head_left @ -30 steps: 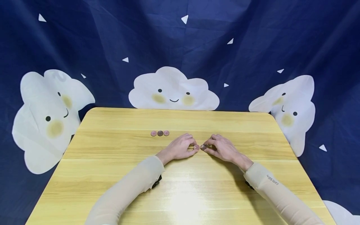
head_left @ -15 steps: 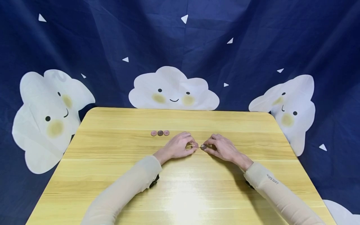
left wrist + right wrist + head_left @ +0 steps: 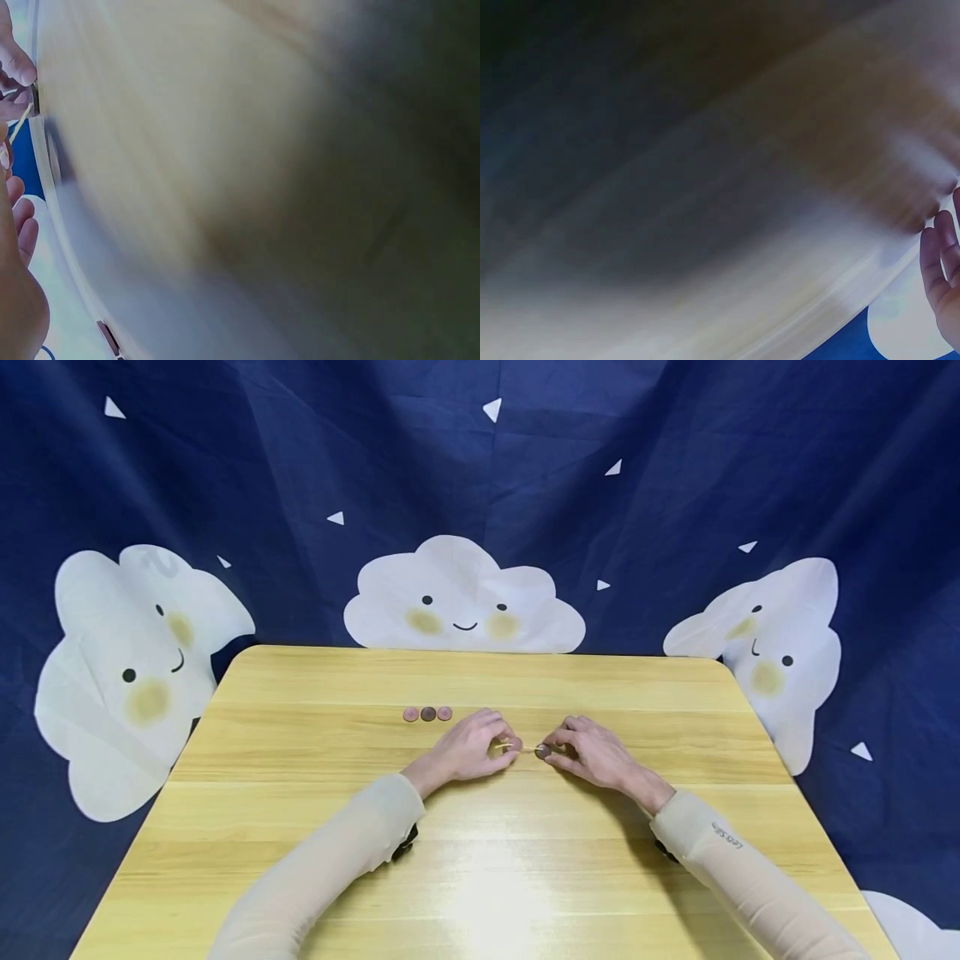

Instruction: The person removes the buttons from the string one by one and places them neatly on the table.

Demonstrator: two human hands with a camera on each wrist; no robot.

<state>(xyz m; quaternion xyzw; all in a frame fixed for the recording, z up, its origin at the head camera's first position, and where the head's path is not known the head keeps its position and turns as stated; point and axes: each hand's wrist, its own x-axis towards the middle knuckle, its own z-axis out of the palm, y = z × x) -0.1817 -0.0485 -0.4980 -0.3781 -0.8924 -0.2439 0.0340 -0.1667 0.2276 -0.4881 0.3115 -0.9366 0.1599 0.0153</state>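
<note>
Toward the worktop's far edge (image 3: 525,654), the left hand (image 3: 474,747) pinches a pink button (image 3: 515,744), the right hand (image 3: 598,757) a brown button (image 3: 543,752), yellow string (image 3: 528,749) between.

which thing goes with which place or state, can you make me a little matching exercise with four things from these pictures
Things
1. left hand
2. right hand
3. yellow string
4. row of three buttons

Places and states
A. runs between the pink button and the dark button
B. lies on the table, touched by no fingers
C. grips the dark button
D. grips the pink button

Pairs: 1-D, 2-C, 3-A, 4-B
</note>
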